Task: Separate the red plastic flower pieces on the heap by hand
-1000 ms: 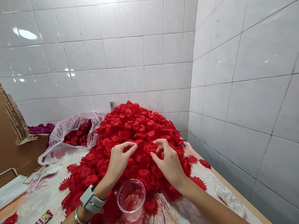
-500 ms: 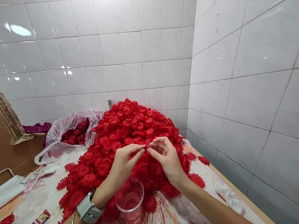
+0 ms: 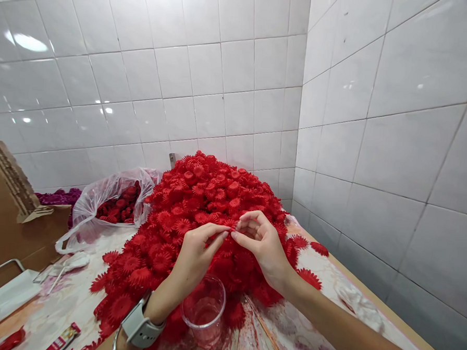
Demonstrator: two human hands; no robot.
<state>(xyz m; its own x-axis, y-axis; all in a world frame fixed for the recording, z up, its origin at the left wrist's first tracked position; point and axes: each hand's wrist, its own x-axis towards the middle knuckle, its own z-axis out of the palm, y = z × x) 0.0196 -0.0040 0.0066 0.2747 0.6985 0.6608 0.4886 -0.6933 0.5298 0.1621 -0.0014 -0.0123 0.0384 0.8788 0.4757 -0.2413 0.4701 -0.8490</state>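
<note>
My left hand (image 3: 198,251), with a grey watch on the wrist, pinches thumb and forefinger together over a heap of red fringed fabric flowers (image 3: 213,189). Facing it, my right hand (image 3: 263,249) has its thumb and forefinger closed at the same spot, the other fingers curled. Between the fingertips shows a small red flower piece (image 3: 232,229), mostly covered and blending into the red behind. Just below the hands stands a clear plastic cup (image 3: 203,306) at the near edge of the heap.
A clear plastic bag (image 3: 86,214) of darker red flowers lies left, beside purple material (image 3: 60,197) and a cardboard box (image 3: 16,200). Nearer are a white tray (image 3: 5,299) and a small wrapper (image 3: 62,338). Crumpled white tissue (image 3: 361,309) lies right, by the tiled wall (image 3: 398,168).
The view has shifted slightly. Both hands keep their pinch at nearly the same place, with the fingertips a little closer together.
</note>
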